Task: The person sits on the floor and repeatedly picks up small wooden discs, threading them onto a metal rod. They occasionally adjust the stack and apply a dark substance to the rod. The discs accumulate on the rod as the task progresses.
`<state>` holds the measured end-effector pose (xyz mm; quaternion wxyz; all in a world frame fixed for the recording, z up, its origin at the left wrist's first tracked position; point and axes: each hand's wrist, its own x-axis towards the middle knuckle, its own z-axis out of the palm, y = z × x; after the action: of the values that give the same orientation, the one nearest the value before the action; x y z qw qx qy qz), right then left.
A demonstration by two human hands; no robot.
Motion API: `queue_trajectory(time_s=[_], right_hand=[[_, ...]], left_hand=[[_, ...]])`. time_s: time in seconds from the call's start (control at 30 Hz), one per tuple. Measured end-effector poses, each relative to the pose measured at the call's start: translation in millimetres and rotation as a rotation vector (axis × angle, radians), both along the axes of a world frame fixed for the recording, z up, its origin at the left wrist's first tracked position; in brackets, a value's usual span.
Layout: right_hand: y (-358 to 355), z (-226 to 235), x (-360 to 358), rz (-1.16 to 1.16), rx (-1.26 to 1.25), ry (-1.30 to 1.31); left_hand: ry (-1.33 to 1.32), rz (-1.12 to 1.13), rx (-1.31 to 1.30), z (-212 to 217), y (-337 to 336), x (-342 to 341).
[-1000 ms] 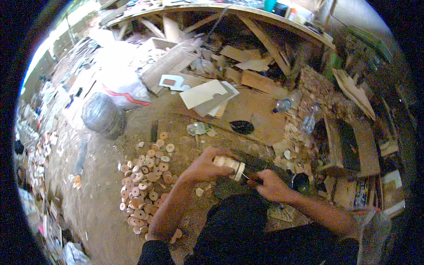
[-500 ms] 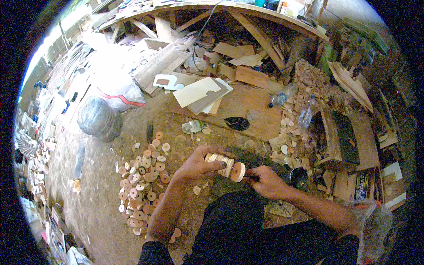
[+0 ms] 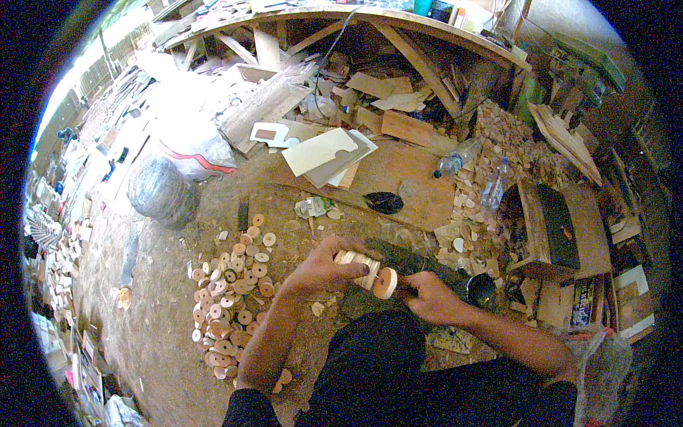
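Observation:
My left hand [image 3: 329,269] is closed around a row of round wooden discs [image 3: 353,262], thumb along their near side. At the row's right end, a disc with a brown face [image 3: 385,282] stands slightly apart and tilted. Beside it, my right hand [image 3: 430,297] is closed on a dark, narrow piece [image 3: 405,285] that points at the discs. Fingers hide most of that piece, so its kind is unclear. To the left of my left forearm, a heap of loose discs with centre holes [image 3: 231,306] lies on the ground.
A round wrapped bundle [image 3: 160,188] and a white sack [image 3: 196,156] stand at the left. Flat board pieces [image 3: 327,156] lie ahead, beyond a dark shallow dish [image 3: 383,203]. Plastic bottles [image 3: 449,164] and a wooden box [image 3: 544,228] are at the right. A workbench [image 3: 341,16] spans the back.
The discs in my left hand sit closer together in a tidier row. My right hand stays near the end disc. The whole view has shifted slightly.

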<state>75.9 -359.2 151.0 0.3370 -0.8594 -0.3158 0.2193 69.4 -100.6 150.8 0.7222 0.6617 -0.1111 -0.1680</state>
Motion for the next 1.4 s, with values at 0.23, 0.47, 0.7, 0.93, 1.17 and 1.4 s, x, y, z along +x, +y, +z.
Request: queue_trajectory(time_s=[0.23,0.47,0.7,0.93,1.17,1.4], right_hand=[[-2,-16,-2,0.027,0.023,-0.001],[-1,-8,-2,-0.007,-0.019,0.019],[3,2,-5,-0.063,-0.002,0.090],[3,4,-7,-0.066,-0.003,0.009],[4,9,-7,-0.063,0.012,0.004],[2,6,-7,-0.023,-0.088,-0.109]], left_hand=[[-0.192,-0.147,0.122,-2,-4,4],[-0.060,-0.016,0.105,-7,-7,2],[-0.179,-0.009,0.164,-4,-12,4],[-0.063,-0.048,0.162,8,-8,0],[-0.103,-0.030,0.130,6,-9,0],[-0.147,-0.035,0.163,14,-8,0]])
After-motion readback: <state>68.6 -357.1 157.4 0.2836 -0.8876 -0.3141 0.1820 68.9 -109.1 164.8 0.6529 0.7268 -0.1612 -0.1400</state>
